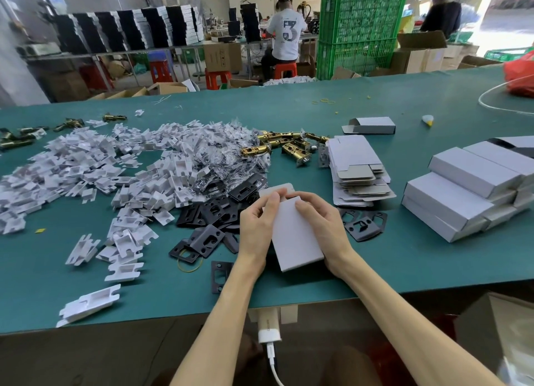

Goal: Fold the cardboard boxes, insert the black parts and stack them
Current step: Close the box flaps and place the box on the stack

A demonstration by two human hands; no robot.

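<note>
Cardboard, thin and pale grey, makes up the box [294, 232], which sits between both hands just above the near part of the table [390, 264], its long side running away from the person. The left hand [255, 229] curls round its left edge with the thumb laid on top near the far end. The right hand [320, 226] curls its fingers over the right edge, so both hands are gripping it. The far flap [277, 189] still stands open. Such a box is likely very light and hollow, stiff along its creases but quick to bow or dent if the broad face is squeezed. It is best held by the long edges close to the corners, leaving the thumbs free to tuck the flap. The black plates [213, 212] lie overlapping just left of the box. They look flat, hard and heavier than the card, so each would be easier to take by sliding it off the heap and pinching an edge. Flat blanks [358, 171] wait to the right, with the finished stack [462, 195] beyond.
</note>
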